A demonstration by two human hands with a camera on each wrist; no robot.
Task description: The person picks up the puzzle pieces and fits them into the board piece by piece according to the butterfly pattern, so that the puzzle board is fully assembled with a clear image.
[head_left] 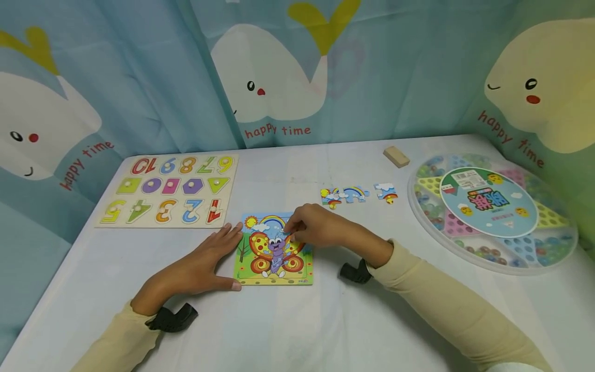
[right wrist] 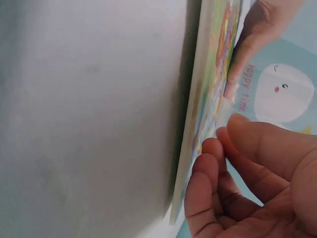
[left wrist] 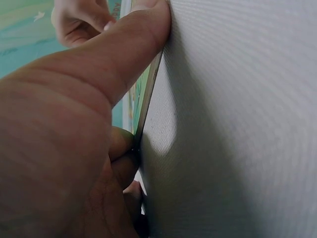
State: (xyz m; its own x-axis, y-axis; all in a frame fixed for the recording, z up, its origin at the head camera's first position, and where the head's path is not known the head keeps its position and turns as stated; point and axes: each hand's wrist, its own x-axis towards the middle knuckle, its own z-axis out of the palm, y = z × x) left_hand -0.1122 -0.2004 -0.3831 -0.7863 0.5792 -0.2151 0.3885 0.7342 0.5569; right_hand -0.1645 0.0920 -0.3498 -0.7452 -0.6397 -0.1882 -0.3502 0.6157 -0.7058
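Note:
A butterfly jigsaw puzzle in a square board lies flat on the table. My left hand is spread along the board's left side, thumb at the lower left corner and fingertips at the upper left edge. In the left wrist view the thumb touches the board's edge. Over the upper right part of the puzzle, my right hand pinches a small puzzle piece, mostly hidden by the fingers. Seen from the right wrist, thumb and forefinger come together close over the puzzle's surface.
Loose puzzle pieces lie behind the right hand, with another piece beside them. A wooden block sits farther back. At the left is a number and shape board; at the right, a round marble game board. A whale-print curtain closes the back.

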